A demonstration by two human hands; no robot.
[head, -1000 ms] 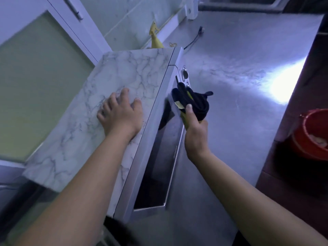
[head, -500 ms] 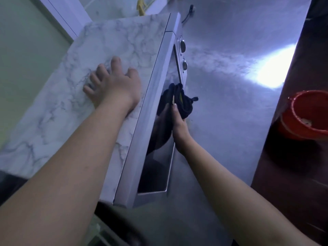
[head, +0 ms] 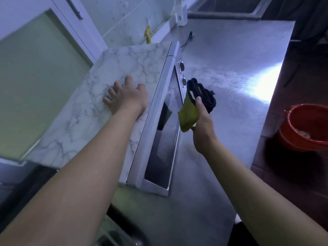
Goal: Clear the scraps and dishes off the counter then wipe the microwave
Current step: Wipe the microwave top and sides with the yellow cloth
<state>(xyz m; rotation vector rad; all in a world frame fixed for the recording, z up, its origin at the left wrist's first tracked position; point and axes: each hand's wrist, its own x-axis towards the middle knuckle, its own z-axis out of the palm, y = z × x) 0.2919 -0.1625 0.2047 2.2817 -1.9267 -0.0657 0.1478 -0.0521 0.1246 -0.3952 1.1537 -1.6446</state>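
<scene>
**Cloth poised at microwave door, wipe about to begin**

Bunched in the right hand (head: 202, 126), thumb pinned on top and fingers curled beneath: a yellow-green and dark cloth (head: 189, 112). Held just in front of the microwave (head: 133, 64), near the two knobs (head: 182, 65) and the upper end of the dark glass door (head: 161, 148), seemingly touching neither.

Judged soft, light and limp, and likely to flop or unroll if taken by one corner. Best gripped wadded in the palm, with a flat pad of fabric turned toward the surface. Probably little squeeze needed, more a steady press along glass and trim.

Spread flat on the marble-patterned top of the microwave: the left hand (head: 126, 100), fingers straight, holding nothing, apparently bracing the box. Worth leaving there against any sliding on smooth steel under a wiping push.

Beyond, a metal counter (head: 230, 55) with a bright patch of glare. At far right, lower down, a red bucket (head: 294, 137) with something pale inside, too small to identify.

Wiping stage of the job, by the look of it.
</scene>
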